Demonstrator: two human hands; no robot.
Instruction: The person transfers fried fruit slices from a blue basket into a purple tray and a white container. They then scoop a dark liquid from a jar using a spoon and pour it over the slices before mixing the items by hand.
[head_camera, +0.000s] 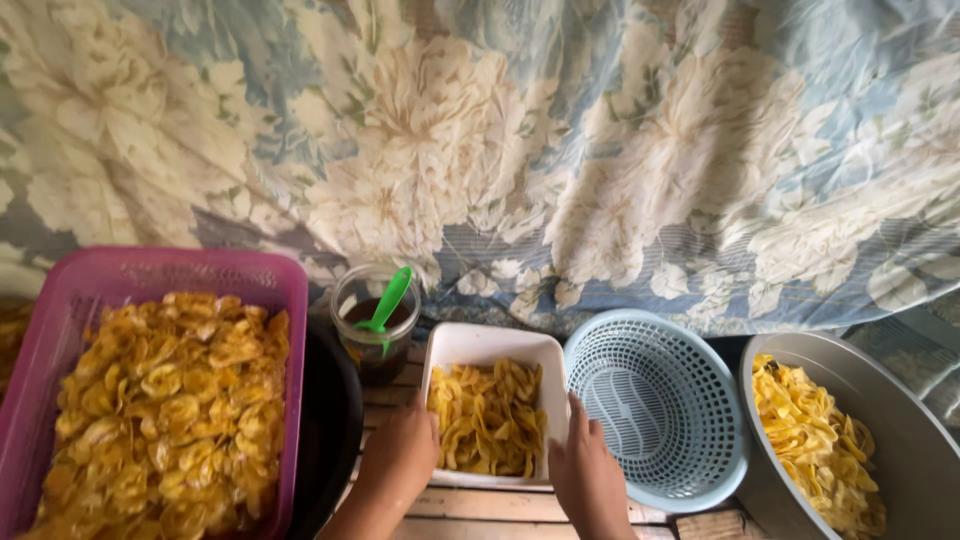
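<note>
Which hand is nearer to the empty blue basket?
Right. The right hand grips the white tub at its right edge, right beside the blue basket; the left hand is across the tub, at its left edge.

Head camera, close, steeply downward

Left hand (402, 452): bare, no glove, no ring or band to be seen from here.
Left forearm: bare right down to the bottom edge, no sleeve showing.
Right hand (588, 470): bare as well, fingers uncovered, no jewellery visible.
Right wrist: uncovered, no watch, no cuff in shot.
Rest of the body: out of view, below the frame.
</note>
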